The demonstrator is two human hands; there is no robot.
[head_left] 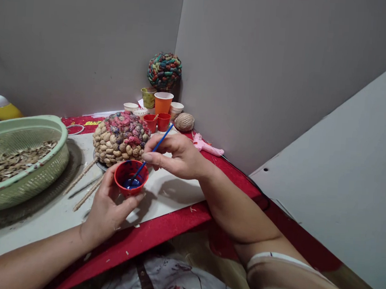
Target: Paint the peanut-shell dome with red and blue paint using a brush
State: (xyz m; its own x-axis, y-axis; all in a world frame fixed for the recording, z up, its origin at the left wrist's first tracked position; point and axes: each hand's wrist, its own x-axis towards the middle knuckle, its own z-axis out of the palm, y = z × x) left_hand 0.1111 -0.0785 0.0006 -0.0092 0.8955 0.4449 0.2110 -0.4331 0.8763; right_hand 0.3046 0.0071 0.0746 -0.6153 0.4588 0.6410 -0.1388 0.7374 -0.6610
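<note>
My left hand (111, 207) is wrapped round a small red cup (130, 191) with blue paint (132, 184) at its bottom. Between the thumb and fingers of my right hand (175, 154) is a blue paintbrush (162, 139), slanted down so that its tip is inside the cup. Just behind the cup sits a ball covered in peanut shells (109, 143), its top painted pink and dark blue and its lower part bare. Two twine-wrapped sticks (87, 194) lie to the left of the cup.
At left stands a green basket (54, 165) of shells. Behind the ball are an orange cup (163, 103), several smaller cups, a multicoloured ball (165, 71) and a brown twine ball (184, 122). A pink glue gun (208, 146) lies right, its cord along the grey wall (234, 77).
</note>
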